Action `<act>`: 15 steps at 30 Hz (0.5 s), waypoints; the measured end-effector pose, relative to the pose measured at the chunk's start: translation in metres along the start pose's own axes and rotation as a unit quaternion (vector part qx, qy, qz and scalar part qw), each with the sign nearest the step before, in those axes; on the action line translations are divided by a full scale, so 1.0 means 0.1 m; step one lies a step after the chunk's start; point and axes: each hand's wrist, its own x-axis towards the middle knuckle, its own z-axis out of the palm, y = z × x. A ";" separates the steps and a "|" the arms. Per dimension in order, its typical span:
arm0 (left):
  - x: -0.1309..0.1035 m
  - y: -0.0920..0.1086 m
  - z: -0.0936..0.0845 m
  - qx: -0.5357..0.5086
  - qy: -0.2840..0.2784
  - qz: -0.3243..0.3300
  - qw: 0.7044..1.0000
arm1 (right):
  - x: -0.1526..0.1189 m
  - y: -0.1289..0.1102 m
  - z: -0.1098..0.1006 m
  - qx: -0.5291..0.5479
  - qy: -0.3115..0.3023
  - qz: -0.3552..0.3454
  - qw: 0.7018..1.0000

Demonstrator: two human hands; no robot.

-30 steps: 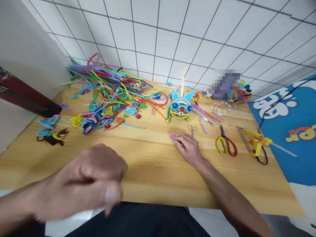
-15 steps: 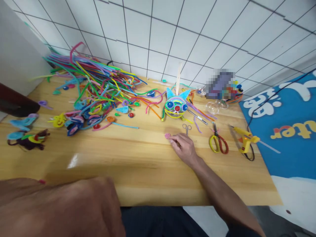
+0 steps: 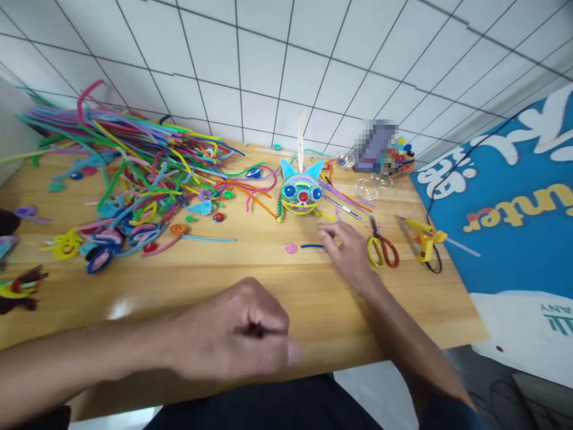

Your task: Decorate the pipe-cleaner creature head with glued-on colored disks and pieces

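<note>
My right hand (image 3: 351,254) rests on the table with its fingers curled, thumb and index bent toward each other. It covers the spot where small metal scissors lay; whether it grips them is hidden. Just left of its fingers lie a short blue pipe cleaner piece (image 3: 312,246) and a flat pink coil (image 3: 291,248). Nearer to me, my left hand (image 3: 242,334) hovers over the table edge, blurred, its fingers curled in; anything inside is hidden. Beyond the right hand stands a round clear ball decorated as an animal face (image 3: 301,196), with blue ears, blue eyes and a red nose.
Red-and-yellow scissors (image 3: 382,246) and a yellow glue gun (image 3: 425,239) lie to the right. A large heap of pipe cleaners (image 3: 147,155) fills the back left. Clear plastic half-balls (image 3: 366,189) sit near the tiled wall (image 3: 264,65). A dark figure (image 3: 22,289) lies far left.
My right hand has left the pink coil and moved right, over the small scissors, uncovering the blue piece. My left hand has swung in from the lower left. The view has shifted right.
</note>
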 end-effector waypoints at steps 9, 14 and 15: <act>0.79 -0.55 -0.04 0.149 0.056 0.168 0.973 | 1.29 0.98 -0.01 -0.197 -0.060 0.074 0.976; 0.76 -0.61 0.00 0.192 0.059 0.173 0.964 | 1.64 1.28 0.33 -0.235 -0.152 0.074 0.957; 0.77 -0.60 -0.01 0.193 0.058 0.172 0.964 | 1.67 1.32 0.36 -0.246 -0.164 0.080 0.952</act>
